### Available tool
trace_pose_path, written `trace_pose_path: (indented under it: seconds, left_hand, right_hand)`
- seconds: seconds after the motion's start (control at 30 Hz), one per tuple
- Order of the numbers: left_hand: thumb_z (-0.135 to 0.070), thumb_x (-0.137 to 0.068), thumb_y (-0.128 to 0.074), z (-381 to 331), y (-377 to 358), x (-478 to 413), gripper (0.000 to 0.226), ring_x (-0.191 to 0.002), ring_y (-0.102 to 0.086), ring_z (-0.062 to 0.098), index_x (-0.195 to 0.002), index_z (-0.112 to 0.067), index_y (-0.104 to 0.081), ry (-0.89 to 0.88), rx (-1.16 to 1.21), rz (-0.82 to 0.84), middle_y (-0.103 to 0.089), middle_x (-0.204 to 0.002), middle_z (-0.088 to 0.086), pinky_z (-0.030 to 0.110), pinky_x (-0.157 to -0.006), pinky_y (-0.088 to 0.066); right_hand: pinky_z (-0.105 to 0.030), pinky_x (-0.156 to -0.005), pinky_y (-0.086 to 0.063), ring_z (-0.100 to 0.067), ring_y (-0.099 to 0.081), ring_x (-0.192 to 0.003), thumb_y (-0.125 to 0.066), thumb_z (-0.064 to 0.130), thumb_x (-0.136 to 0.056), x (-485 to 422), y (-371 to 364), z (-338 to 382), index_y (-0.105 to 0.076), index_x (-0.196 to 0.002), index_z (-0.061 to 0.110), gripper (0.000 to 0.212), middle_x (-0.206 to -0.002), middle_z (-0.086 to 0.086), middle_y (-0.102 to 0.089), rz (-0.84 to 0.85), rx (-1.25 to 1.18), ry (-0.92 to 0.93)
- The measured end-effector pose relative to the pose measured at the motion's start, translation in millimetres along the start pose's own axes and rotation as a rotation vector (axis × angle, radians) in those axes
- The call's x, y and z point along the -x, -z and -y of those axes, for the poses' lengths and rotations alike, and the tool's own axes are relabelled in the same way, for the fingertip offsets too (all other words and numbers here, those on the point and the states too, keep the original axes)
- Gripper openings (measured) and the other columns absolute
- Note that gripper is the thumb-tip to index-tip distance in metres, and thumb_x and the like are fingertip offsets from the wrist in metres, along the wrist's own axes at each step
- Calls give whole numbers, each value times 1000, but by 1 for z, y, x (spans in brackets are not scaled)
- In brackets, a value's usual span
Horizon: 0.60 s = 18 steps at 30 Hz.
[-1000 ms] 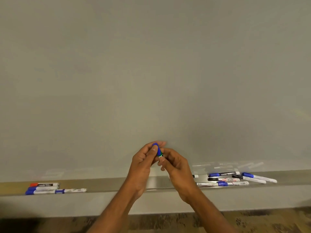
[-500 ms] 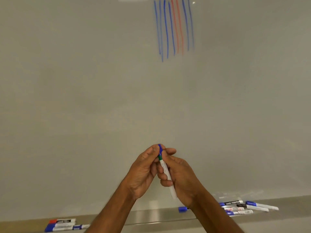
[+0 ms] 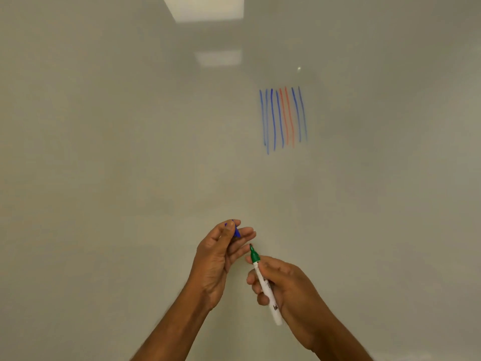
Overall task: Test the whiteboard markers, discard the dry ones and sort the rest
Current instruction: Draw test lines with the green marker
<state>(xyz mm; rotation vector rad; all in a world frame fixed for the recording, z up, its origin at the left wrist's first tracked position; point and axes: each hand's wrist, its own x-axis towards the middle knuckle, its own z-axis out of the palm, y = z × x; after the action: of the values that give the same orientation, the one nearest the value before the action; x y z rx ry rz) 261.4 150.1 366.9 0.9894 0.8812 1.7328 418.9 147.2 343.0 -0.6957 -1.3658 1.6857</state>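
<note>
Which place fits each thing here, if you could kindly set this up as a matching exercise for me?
Things:
1. cap
2. marker
3. strokes

Places:
A. drawn on the whiteboard, upper right
B. held in the right hand, uncapped
C. pinched in the left hand

Pairs: 1-C; 2-B; 3-A
</note>
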Motion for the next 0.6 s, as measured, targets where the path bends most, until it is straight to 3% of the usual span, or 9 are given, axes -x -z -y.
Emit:
trace_pose_path:
  seconds: [0.07,0.13,0.27,0.33,0.43,0.5,0.6]
  left_hand:
    - [-28,-97,-58,-14,-1,-8,34,-108,-74,30,-121,-5,-65,-68,-59,-22,-76,-109,18,44,-100,-56]
    - [-25,-101,-57,-26,-3,-16,27,-106,-74,25,-118,-8,-68,-170,-156,-43,-78,-106,13,43,-99,-55]
    - [-30,-102,-57,-51,-12,-33,20,-105,-71,8,-110,-19,-71,-487,-425,-97,-78,-105,-8,26,-97,-54]
    - [-35,-98,-58,-61,-16,-44,22,-113,-65,-3,-112,-24,-71,-604,-527,-128,-75,-111,-17,15,-97,-51]
    - [-42,-96,-58,-71,-18,-67,38,-129,-40,-24,-132,-34,-63,-736,-682,-143,-52,-144,-28,4,-101,-35]
    - [-42,-97,-57,-75,-19,-85,33,-141,-26,-18,-130,-38,-61,-833,-776,-136,-38,-153,-29,9,-107,-26]
    - [-32,-101,-57,-80,-21,-111,19,-155,-12,-1,-118,-28,-62,-963,-852,-135,-36,-160,-19,19,-115,-19]
  right_hand:
    - [-27,-58,-48,-20,-58,-69,-53,10,-101,-1,3,13,-66,-121,21,27,-93,-20,-71,-47,32,110]
    - [-27,-59,-50,-21,-61,-69,-56,7,-99,-4,5,29,-70,-116,19,25,-96,-21,-72,-109,-20,210]
    - [-29,-61,-57,-27,-63,-80,-45,4,-98,-16,13,63,-68,-118,-2,31,-101,-27,-67,-36,-638,162]
    - [-32,-65,-59,-30,-64,-86,-42,0,-94,-22,18,78,-67,-122,-5,37,-106,-27,-66,21,-826,178]
    - [-31,-69,-59,-28,-66,-93,-51,-4,-89,-31,18,97,-66,-124,0,38,-112,-24,-69,-6,-758,279]
    - [-34,-74,-57,-26,-67,-97,-57,6,-90,-35,14,109,-66,-124,5,35,-115,-22,-70,-74,-600,363]
    - [-42,-88,-51,-26,-69,-102,-55,33,-96,-40,11,126,-69,-121,12,35,-108,-18,-74,-219,-267,503]
